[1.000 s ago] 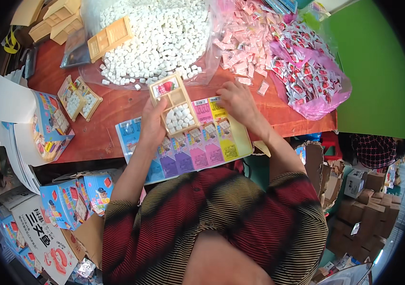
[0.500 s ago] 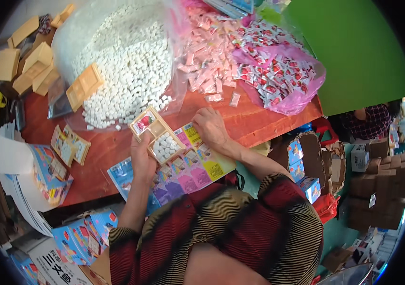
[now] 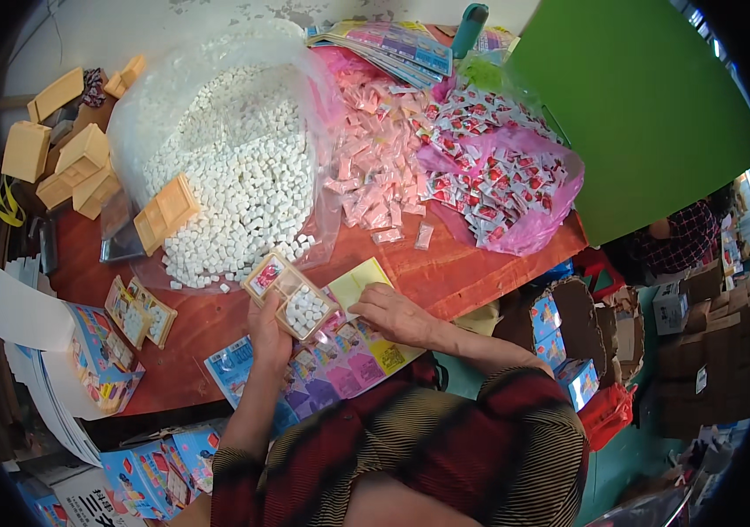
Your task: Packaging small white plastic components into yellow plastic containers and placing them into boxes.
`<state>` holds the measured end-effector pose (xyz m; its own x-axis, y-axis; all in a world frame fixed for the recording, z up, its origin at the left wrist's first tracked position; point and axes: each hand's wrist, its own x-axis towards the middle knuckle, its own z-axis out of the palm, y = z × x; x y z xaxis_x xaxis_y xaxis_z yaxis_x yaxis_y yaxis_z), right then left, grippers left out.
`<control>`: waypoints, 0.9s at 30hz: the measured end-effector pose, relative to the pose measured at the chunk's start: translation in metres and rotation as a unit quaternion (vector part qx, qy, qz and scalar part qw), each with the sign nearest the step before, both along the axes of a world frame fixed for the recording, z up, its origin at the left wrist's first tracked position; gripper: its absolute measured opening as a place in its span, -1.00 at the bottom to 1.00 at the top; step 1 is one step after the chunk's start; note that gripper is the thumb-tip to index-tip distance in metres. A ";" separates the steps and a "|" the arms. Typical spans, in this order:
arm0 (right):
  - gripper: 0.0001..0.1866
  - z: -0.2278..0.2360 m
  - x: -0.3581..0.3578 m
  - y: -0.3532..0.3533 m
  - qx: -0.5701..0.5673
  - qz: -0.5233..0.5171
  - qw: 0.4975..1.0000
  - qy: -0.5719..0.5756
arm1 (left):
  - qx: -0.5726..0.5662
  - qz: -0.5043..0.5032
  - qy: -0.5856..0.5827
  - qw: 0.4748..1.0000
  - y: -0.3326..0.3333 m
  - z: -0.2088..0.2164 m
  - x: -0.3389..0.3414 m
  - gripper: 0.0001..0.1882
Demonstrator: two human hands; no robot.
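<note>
Left hand (image 3: 269,342): fingers closed on the left edge of the beige tray (image 3: 286,285), which holds white cubes (image 3: 306,312); fingers beneath are hidden; the tray masks part of the multicoloured sheet (image 3: 340,378) at the red worktop (image 3: 177,373); right hand (image 3: 397,316): fingers bent at the yellow panel (image 3: 357,279); their opening and any grip cannot be told.

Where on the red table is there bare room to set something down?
Two patches of red tabletop look bare: one between the filled beige trays and the left hand; another right of the right hand, between the pink plastic bag and the table's near edge. Crowded: the far side, under white cubes and pink packets.
</note>
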<state>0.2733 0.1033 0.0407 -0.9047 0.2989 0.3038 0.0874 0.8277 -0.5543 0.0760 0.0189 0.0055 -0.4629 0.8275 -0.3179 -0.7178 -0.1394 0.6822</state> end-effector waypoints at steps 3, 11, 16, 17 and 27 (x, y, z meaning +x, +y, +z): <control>-0.90 0.029 0.012 0.011 -0.183 -0.014 0.982 0.052 | -0.014 0.013 0.027 0.999 -0.005 0.000 0.001 -0.67; -0.94 0.071 0.036 0.064 -0.509 -0.292 0.670 0.454 | 0.012 -0.005 -0.017 1.000 0.008 -0.002 -0.005 -0.61; -0.92 0.042 -0.023 0.055 -0.656 -0.171 0.653 0.339 | 0.056 0.013 -0.030 0.998 0.024 0.016 0.004 -0.64; -0.90 0.031 -0.038 0.053 -0.663 -0.157 0.639 0.357 | 0.054 0.007 -0.040 0.998 0.026 0.023 0.007 -0.65; -0.89 0.011 -0.087 0.044 -0.626 -0.144 0.727 0.242 | 0.082 0.028 -0.070 0.994 0.013 0.030 0.017 -0.66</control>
<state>0.1866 0.1472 0.0516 -0.6281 0.7706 -0.1076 -0.2995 -0.3671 -0.8807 0.0927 0.0321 0.0352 -0.4696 0.8477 -0.2466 -0.7927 -0.2819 0.5405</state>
